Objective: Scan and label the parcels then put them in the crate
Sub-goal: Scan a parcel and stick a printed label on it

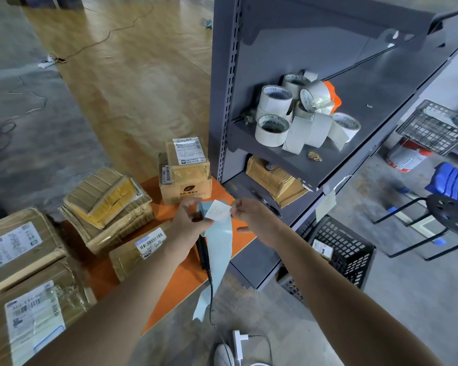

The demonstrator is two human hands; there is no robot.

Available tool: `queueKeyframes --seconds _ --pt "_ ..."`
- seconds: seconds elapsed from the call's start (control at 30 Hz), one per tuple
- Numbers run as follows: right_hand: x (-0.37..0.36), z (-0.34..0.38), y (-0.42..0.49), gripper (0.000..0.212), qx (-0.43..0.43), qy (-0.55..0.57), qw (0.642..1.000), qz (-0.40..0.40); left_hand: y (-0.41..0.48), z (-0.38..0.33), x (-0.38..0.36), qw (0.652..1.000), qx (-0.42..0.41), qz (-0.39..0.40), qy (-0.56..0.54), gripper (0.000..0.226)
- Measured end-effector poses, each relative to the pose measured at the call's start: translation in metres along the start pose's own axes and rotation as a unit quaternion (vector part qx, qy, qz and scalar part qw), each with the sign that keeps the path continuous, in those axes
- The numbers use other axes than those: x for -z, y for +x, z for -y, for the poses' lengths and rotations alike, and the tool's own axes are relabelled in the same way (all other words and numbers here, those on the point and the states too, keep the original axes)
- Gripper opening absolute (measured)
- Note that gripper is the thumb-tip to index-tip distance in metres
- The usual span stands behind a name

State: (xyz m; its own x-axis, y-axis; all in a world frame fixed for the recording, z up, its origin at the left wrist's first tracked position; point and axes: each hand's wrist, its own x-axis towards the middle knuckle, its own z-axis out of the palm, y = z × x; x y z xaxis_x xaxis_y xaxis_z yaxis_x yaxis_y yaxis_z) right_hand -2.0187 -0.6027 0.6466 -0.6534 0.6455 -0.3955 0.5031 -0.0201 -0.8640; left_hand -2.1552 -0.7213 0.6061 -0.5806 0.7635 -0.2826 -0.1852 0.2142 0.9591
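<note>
my left hand [188, 221]: gripping blue backing strip [218, 250]
my right hand [251, 219]: pinching white label [218, 211] at strip's top
scanner [202, 253]: on bench [169, 294], under strip
crate [347, 249]: on floor beside shelf [222, 101]

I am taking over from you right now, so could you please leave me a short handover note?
Left hand grips the blue backing strip; right hand pinches the white label, which looks partly peeled from the strip.
The scanner lies on the orange table by the left wrist. Several parcels sit on the table. The black crate stands on the floor to the right, with what looks like one parcel inside.
Left: stick this label on a parcel, then scan, label and crate the others.
</note>
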Motion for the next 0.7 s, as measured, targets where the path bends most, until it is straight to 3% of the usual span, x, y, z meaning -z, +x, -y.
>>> queueKeyframes --seconds 0.13,0.3,0.37,0.5,0.7 --pt "-0.007 -0.005 0.005 0.012 -0.015 0.062 0.997 0.03 -0.003 -0.002 -0.004 0.999 -0.008 0.026 -0.03 0.052" --pt "-0.003 -0.009 0.009 0.009 -0.026 0.098 0.995 -0.02 0.001 -0.006 0.003 0.997 0.001 0.079 -0.007 0.063" --pt "-0.001 -0.011 0.013 0.01 -0.042 0.066 0.995 -0.06 0.002 -0.009 0.006 0.995 -0.002 0.086 0.043 0.053" --pt "0.005 -0.014 0.015 0.006 -0.074 0.013 0.992 -0.102 0.001 -0.014 0.002 0.99 -0.005 0.033 0.136 0.013" --pt "0.008 -0.019 0.014 0.009 -0.082 -0.011 0.992 -0.095 -0.002 -0.018 -0.01 0.984 -0.027 0.01 0.177 0.005"
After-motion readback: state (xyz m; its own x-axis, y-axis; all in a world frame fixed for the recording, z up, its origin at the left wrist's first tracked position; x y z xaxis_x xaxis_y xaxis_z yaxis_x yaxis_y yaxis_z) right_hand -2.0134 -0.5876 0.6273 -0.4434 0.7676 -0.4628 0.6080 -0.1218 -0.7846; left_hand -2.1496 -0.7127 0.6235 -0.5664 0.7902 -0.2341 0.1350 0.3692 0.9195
